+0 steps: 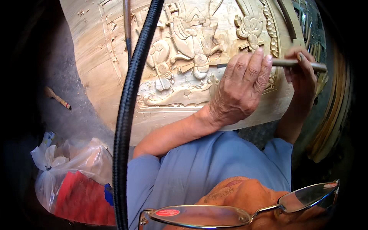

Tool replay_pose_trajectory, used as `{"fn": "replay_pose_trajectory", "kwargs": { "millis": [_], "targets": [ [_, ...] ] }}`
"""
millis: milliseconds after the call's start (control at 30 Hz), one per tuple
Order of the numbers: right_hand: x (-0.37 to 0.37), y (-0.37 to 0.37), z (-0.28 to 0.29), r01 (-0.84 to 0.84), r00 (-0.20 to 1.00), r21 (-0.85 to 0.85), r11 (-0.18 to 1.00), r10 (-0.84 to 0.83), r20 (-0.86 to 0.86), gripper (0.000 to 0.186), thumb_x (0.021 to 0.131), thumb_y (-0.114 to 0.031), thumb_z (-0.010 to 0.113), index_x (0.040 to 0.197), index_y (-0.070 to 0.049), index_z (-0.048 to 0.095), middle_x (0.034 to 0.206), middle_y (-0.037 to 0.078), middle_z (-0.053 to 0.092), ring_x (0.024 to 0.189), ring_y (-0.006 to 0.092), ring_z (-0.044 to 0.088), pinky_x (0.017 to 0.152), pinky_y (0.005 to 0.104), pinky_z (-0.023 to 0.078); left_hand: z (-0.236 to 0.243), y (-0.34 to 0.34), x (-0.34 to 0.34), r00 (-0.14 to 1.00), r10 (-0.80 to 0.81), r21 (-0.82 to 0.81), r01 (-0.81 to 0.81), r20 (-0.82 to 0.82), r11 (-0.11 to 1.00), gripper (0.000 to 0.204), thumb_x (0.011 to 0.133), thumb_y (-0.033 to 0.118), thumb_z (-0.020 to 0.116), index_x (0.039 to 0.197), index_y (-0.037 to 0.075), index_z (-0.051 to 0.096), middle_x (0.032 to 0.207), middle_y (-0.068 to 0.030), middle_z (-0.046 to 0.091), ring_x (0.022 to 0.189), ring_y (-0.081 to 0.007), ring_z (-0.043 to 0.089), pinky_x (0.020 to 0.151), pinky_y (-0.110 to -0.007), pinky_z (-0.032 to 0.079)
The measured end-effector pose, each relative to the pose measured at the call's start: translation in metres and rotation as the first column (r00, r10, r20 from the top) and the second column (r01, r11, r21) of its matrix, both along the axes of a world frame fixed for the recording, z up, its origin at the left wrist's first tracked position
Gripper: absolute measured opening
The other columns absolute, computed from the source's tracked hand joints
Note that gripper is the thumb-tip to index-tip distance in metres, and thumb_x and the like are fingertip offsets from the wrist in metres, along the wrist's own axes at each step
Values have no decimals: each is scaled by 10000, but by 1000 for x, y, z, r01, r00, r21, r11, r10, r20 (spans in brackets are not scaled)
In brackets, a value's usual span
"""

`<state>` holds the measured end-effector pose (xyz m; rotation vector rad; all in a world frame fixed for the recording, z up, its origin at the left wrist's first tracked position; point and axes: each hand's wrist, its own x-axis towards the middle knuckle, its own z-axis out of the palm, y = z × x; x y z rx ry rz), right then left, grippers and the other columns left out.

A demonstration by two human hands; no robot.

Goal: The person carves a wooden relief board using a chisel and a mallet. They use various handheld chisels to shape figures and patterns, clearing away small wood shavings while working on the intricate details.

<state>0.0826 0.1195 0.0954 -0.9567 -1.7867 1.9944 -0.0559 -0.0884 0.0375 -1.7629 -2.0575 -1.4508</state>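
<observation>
A pale wooden panel point(92, 76) carved in relief with figures lies in front of me. Both my hands are on a carving chisel point(281, 62) that lies almost level across the panel's right part. My left hand point(241, 84) curls over its front portion, fingers bent, with the wrist near the panel's lower border. The thin dark blade point(220, 66) shows left of that hand, its tip at a carved figure point(200, 66). My right hand point(303, 73) grips the wooden handle close to its rear end. The left fingers hide part of the shaft.
A black braided cable point(134, 88) crosses the view. Another chisel point(127, 30) and a dark tool point(287, 19) lie on the panel. Several tools point(308, 30) and wooden strips point(333, 111) are at right. A stick point(57, 97), plastic bag point(57, 168) and red bag point(84, 199) are at left.
</observation>
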Motion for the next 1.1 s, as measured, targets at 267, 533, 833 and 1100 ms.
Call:
{"fn": "replay_pose_trajectory", "kwargs": {
  "millis": [267, 533, 833, 1100],
  "targets": [
    [-26, 46, 0, -229, 973, -14, 973, 229, 0, 492, 1153, -335, 523, 1107, 87, 773, 838, 123, 731, 619, 118, 608, 500, 257, 417, 12, 39, -4, 984, -13, -8, 14, 177, 1000, 786, 895, 174, 775, 1503, -215, 464, 1281, -320, 588, 1137, -405, 583, 956, -492, 521],
    [-21, 87, 1, -215, 976, 17, 977, 214, 51, 681, 1187, -495, 430, 1095, 100, 746, 731, 61, 636, 476, 64, 439, 418, 209, 332, 2, 58, -7, 980, 81, 12, -84, 181, 996, 812, 867, 258, 810, 1488, -170, 509, 1070, -203, 583, 962, -336, 577, 811, -456, 507],
    [-40, 80, -2, -208, 972, 26, 978, 203, 113, 580, 1167, -412, 491, 1053, 90, 759, 700, 59, 626, 473, 59, 434, 423, 208, 324, -6, 66, -18, 979, 120, 52, -130, 167, 990, 736, 844, 217, 815, 1428, -154, 563, 1022, -193, 592, 934, -328, 583, 796, -453, 507],
    [-40, 73, -7, -149, 977, 44, 988, 140, 158, 555, 1158, -406, 497, 1068, 69, 770, 712, 49, 639, 502, 49, 426, 445, 215, 299, -10, 59, -21, 971, 144, 74, -160, 191, 984, 606, 869, 158, 762, 1374, -131, 593, 987, -199, 594, 909, -337, 592, 773, -463, 502]
  ]
}}
